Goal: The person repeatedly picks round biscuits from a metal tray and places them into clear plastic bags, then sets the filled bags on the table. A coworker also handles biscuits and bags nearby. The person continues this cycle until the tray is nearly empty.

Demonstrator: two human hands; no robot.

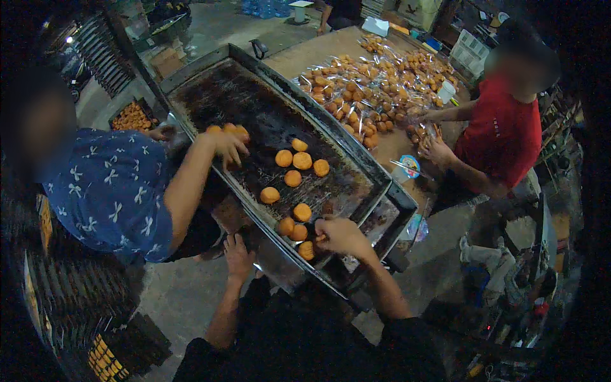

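Note:
A dark metal baking tray (267,124) lies in front of me, with several round golden-brown buns (302,161) on it. My right hand (341,236) is over the tray's near end, its fingers closed on a small bun (321,237). Just left of those fingers a group of buns (299,232) sits close together. My left hand (238,255) is outside the tray's near left side, beside a clear plastic bag (277,260); its fingers are apart, and whether it touches the bag is unclear.
At left, a co-worker in a blue patterned shirt (110,191) reaches over the tray. At right, a co-worker in red (501,129) handles a bag at a table (286,57) heaped with bagged buns (363,95). A crate of buns (131,118) stands beyond the left co-worker.

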